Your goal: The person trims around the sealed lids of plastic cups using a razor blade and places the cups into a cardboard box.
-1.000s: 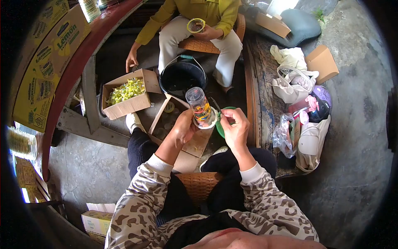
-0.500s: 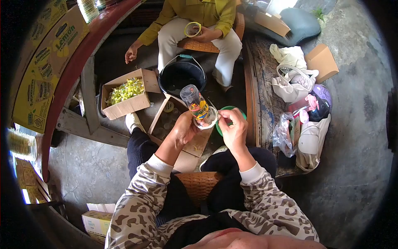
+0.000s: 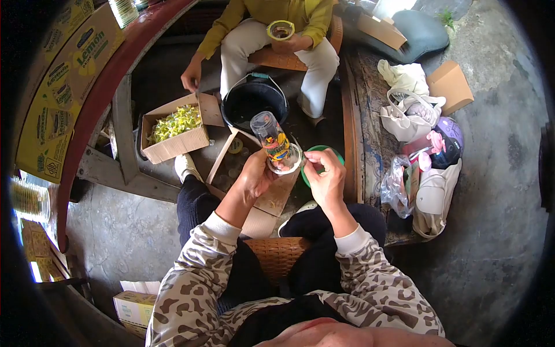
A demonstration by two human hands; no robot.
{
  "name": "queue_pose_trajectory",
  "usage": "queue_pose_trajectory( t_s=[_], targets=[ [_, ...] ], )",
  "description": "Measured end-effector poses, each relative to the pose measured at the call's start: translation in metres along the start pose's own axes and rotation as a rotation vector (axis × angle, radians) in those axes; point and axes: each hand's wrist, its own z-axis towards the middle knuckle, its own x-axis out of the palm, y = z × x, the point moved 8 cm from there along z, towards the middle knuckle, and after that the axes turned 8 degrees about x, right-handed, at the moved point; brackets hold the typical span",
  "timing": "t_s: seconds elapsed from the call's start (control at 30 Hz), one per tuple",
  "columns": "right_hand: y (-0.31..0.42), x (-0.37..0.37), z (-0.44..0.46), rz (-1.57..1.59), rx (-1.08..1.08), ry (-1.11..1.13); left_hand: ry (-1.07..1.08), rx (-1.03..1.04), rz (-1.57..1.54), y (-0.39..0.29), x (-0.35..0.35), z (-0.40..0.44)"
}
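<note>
My left hand [image 3: 255,174] is closed around a clear plastic cup [image 3: 273,137] with a colourful print. The cup is tilted, its base pointing away from me and its wide rim towards me. Beside the rim, on the right, my right hand [image 3: 325,178] pinches with thumb and forefinger. A thin pale strip [image 3: 296,140] curves up off the rim near those fingertips and seems to run into the pinch. Under the hands lies an open cardboard box [image 3: 277,194] with clear cups or lids inside, partly hidden.
A green tub [image 3: 316,148] is behind my right hand. Further off stand a black bucket [image 3: 254,104] and a carton [image 3: 176,146] of yellow-green scraps. A seated person [image 3: 266,40] holds a yellow-rimmed cup [image 3: 281,30]. Bags [image 3: 436,194] lie on the bench at right.
The thin strip now stands out further from the cup's rim; my hands have barely shifted. The other person's free hand has moved towards the scrap carton, and their cup has come up and right.
</note>
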Motion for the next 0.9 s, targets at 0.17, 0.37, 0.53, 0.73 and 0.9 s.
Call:
queue_pose_trajectory(
  t_s=[0.17, 0.37, 0.53, 0.73, 0.9],
  targets=[
    [-0.002, 0.004, -0.001, -0.006, 0.062, 0.056, -0.046, -0.024, 0.066, -0.003, 0.009, -0.007],
    [-0.004, 0.007, -0.001, -0.030, 0.063, 0.086, -0.129, -0.053, -0.014, -0.004, 0.014, -0.011],
    [-0.005, 0.007, -0.001, -0.025, 0.080, 0.089, -0.051, -0.056, -0.005, 0.001, 0.004, -0.005],
    [-0.006, 0.006, -0.001, 0.013, 0.080, 0.056, -0.103, -0.058, 0.012, -0.001, 0.008, -0.008],
    [0.002, 0.000, 0.000, 0.021, 0.026, 0.000, -0.099, -0.041, -0.021, 0.000, 0.003, -0.004]
  ],
)
